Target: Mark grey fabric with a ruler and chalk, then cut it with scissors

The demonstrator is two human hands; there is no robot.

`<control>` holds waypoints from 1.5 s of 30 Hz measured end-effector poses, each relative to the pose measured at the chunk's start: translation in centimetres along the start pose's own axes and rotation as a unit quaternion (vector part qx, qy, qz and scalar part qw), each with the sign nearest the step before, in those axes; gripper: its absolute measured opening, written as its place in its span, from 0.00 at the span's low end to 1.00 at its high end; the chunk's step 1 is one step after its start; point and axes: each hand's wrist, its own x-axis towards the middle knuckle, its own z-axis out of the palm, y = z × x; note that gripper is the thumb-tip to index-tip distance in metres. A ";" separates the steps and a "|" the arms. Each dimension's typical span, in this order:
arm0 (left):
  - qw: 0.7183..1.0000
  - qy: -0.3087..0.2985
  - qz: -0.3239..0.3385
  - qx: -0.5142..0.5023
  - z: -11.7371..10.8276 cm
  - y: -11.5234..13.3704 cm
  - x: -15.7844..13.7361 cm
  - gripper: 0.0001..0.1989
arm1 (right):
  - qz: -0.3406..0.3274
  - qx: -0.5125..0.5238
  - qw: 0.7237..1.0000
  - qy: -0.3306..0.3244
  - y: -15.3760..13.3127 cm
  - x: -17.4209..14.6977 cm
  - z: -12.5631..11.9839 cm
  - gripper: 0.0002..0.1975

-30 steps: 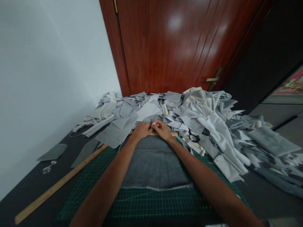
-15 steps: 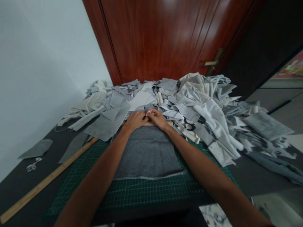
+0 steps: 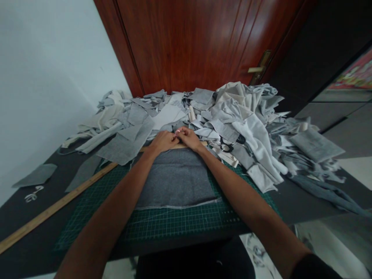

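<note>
A dark grey piece of cloth (image 3: pixel 174 182) lies on a green cutting mat (image 3: pixel 174 223). At its far edge, a wooden strip (image 3: pixel 180 146) runs crosswise, partly under my hands. My left hand (image 3: pixel 164 141) rests over that strip with its fingers curled closed. Beside it, my right hand (image 3: pixel 188 138) is closed in a pinch, its fingertips meeting those of the left. A small pale pink spot shows at the right fingertips; whether it is an object or a nail I cannot tell. What the fingers hold is hidden.
Grey and white fabric scraps (image 3: pixel 171 114) are heaped along the back, higher at the right. A long wooden ruler (image 3: pixel 64 203) lies slantwise at the left. Near it are a grey scrap (image 3: pixel 36 175) and a white looped item (image 3: pixel 34 194). Behind stands a wooden door (image 3: pixel 180 46).
The whole view has shifted slightly, with the scene sliding up and left. My left fingers look more curled than before. My hands stay together at the cloth's far edge.
</note>
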 end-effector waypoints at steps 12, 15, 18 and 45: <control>0.999 0.014 0.013 -0.049 0.5 -0.6 0.2 0.22 | 0.056 0.053 0.995 -0.056 -1.0 -0.4 -0.5 0.11; 0.997 0.009 0.022 -0.067 0.6 -0.9 0.3 0.20 | 0.073 0.027 0.987 -0.141 -1.5 -0.4 -1.7 0.13; 0.997 0.000 0.025 -0.075 0.4 -1.0 0.3 0.17 | 0.078 -0.043 0.968 -0.235 -2.2 -0.4 -3.1 0.14; 0.993 -0.006 0.064 -0.096 0.6 -1.6 0.3 0.08 | -0.023 -0.263 0.928 -0.261 -4.0 -1.0 -2.1 0.09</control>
